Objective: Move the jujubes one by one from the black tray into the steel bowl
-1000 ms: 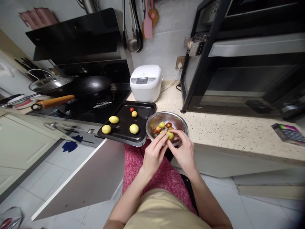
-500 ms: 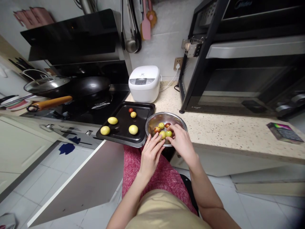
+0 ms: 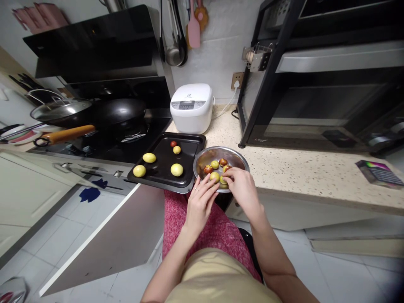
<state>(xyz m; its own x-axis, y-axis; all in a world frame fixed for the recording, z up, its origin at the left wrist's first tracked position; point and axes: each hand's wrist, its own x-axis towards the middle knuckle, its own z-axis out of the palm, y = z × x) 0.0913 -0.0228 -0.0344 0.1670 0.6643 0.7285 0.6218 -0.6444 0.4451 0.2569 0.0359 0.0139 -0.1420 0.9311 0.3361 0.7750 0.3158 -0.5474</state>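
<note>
A stainless steel bowl (image 3: pixel 202 155) stands on the counter at my front, with several yellow-green and red-brown jujubes (image 3: pixel 214 164) at its bottom. My left hand (image 3: pixel 201 198) rests at the bowl's near-left rim, its fingers outstretched and holding nothing. Inside the right part of the bowl, the bent fingers of my right hand (image 3: pixel 240 185) pinch a jujube (image 3: pixel 226 168), which they partly cover. Left of the bowl, a black baking tray (image 3: pixel 162 164) bears several yellow fruits (image 3: pixel 176 170) and a small red one (image 3: pixel 173 144), set apart from each other.
Behind the tray stands a white rice cooker (image 3: pixel 191 109). A wok (image 3: pixel 118 111) and a lidded pan (image 3: pixel 59 111) sit on the stove at left. A large oven (image 3: pixel 315 109) occupies the right, with a small box (image 3: pixel 378 173) before it. Below the tray, a cabinet door (image 3: pixel 110 240) hangs open.
My right fingertips have shifted slightly within the bowl, uncovering a red-brown jujube at the back and hiding more of the green one in front. My left hand stays at the rim.
</note>
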